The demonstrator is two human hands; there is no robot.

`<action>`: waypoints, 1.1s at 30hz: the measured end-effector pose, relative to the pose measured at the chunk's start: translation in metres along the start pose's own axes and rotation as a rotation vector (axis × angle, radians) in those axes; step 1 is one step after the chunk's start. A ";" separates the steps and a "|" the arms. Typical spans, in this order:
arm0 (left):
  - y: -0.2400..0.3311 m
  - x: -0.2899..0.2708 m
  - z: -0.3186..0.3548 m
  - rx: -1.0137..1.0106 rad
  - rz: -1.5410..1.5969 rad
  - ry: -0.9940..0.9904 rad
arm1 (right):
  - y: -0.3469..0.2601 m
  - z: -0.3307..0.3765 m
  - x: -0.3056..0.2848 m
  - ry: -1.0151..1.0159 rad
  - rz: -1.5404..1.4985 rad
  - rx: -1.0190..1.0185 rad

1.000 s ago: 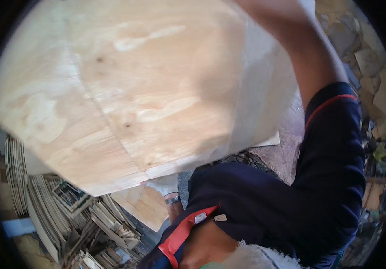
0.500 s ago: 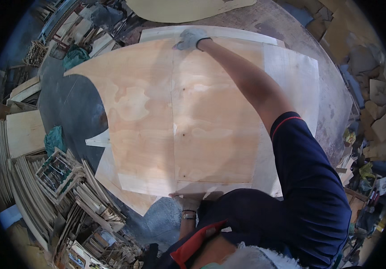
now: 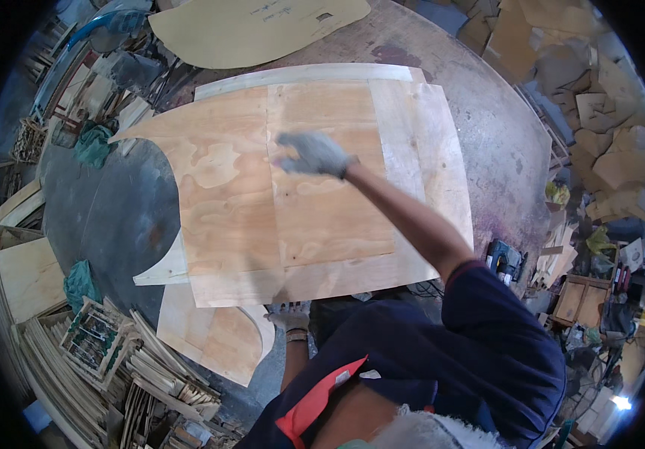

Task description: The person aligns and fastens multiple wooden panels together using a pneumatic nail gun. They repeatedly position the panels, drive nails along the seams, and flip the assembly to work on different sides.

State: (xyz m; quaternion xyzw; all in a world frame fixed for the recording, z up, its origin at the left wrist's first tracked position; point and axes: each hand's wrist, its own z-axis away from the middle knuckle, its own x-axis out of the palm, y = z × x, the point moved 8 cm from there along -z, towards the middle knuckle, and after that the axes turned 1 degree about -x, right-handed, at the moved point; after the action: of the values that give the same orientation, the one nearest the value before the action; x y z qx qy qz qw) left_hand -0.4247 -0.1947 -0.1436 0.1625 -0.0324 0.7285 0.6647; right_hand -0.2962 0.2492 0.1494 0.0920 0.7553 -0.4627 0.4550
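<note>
A large plywood panel with a curved left end lies before me, made of joined sheets with a paler strip on the right. My right hand, in a grey glove, is over the panel's middle near its seam. Its thumb and fingers are apart, with nothing visible between them. My left hand, gloved with a band at the wrist, is at the panel's near edge; its fingers are mostly hidden there. Beside it, a smaller curved plywood piece shows below the panel. A pale strip runs along the far edge.
A tan curved sheet lies on the worn table beyond the panel. A power tool lies at right. Stacked curved wood strips and a crate of tools stand at left. Cardboard pieces pile up far right.
My right hand has left the panel's far edge and come nearer, over the middle. My view has shifted, showing more of the far tan sheet, the smaller plywood piece and the power tool.
</note>
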 end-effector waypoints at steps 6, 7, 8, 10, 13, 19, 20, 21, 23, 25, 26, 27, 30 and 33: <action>0.052 0.030 -0.029 0.050 -0.091 -0.437 | 0.048 0.263 0.056 -0.100 -0.160 0.612; 0.055 0.033 -0.048 0.059 -0.233 -0.449 | 0.052 0.308 0.067 -0.185 -0.233 0.694; 0.057 0.037 -0.063 0.022 -0.265 -0.546 | 0.055 0.354 0.079 -0.285 -0.301 0.789; 0.056 0.044 -0.081 -0.015 -0.032 -0.848 | 0.062 0.450 0.093 -0.533 -0.345 1.049; 0.070 0.015 -0.118 0.379 -0.252 -0.575 | 0.080 0.537 0.128 -0.003 -1.035 1.604; 0.065 0.018 -0.105 0.410 -0.234 -0.525 | 0.097 0.550 0.183 0.491 -1.945 1.644; 0.065 0.022 -0.099 0.402 -0.228 -0.520 | 0.089 0.541 0.189 0.497 -2.199 1.652; 0.065 0.023 -0.093 0.390 -0.221 -0.516 | 0.093 0.539 0.191 0.614 -2.142 1.647; 0.064 0.030 -0.082 0.351 -0.220 -0.523 | 0.096 0.535 0.181 0.515 -1.805 1.631; 0.060 0.033 -0.073 0.282 -0.219 -0.535 | 0.090 0.541 0.162 0.653 -1.487 1.701; 0.056 0.034 -0.070 0.249 -0.216 -0.543 | 0.086 0.531 0.147 0.600 -1.492 1.614; 0.054 0.031 -0.066 0.222 -0.213 -0.541 | 0.077 0.527 0.136 0.547 -1.501 1.615; 0.039 0.029 -0.057 0.175 -0.199 -0.535 | 0.050 0.516 0.103 0.480 -1.406 1.593; 0.019 0.026 -0.051 0.172 -0.165 -0.518 | 0.044 0.503 0.086 0.492 -1.238 1.564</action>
State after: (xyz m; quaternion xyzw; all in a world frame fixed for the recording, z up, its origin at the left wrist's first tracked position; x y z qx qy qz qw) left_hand -0.4550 -0.1586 -0.1814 0.4012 -0.1258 0.6062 0.6751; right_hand -0.0175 -0.1440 -0.0232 0.0492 0.2298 -0.9472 -0.2182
